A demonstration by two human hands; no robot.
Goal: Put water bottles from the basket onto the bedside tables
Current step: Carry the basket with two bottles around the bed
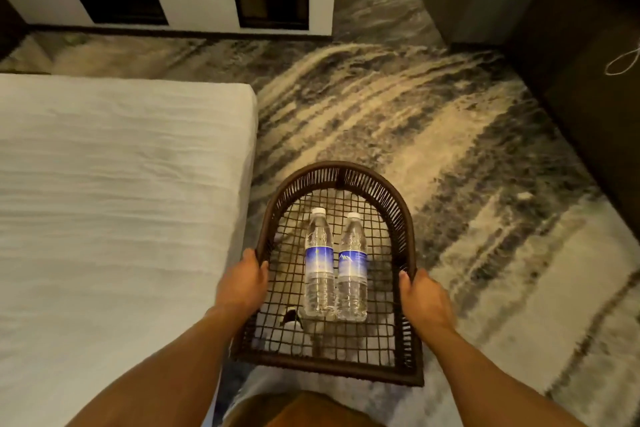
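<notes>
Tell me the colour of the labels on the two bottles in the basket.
Blue, fading to white lower down, on both bottles; the head view shows it.

Head-worn view, steeply downward, close over basket (pixel 405 218) beside bed (pixel 121 184).

The bed (pixel 114 204) blocks the left; open carpet (pixel 433 121) lies ahead, with dark furniture (pixel 588 97) on the right.

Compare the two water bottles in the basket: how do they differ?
The left bottle lies slightly farther forward; the right bottle sits a little nearer. The left bottle's label shows a pale picture, the right bottle's a white logo. Both lie flat, side by side and touching, white caps pointing away, in the basket.
</notes>
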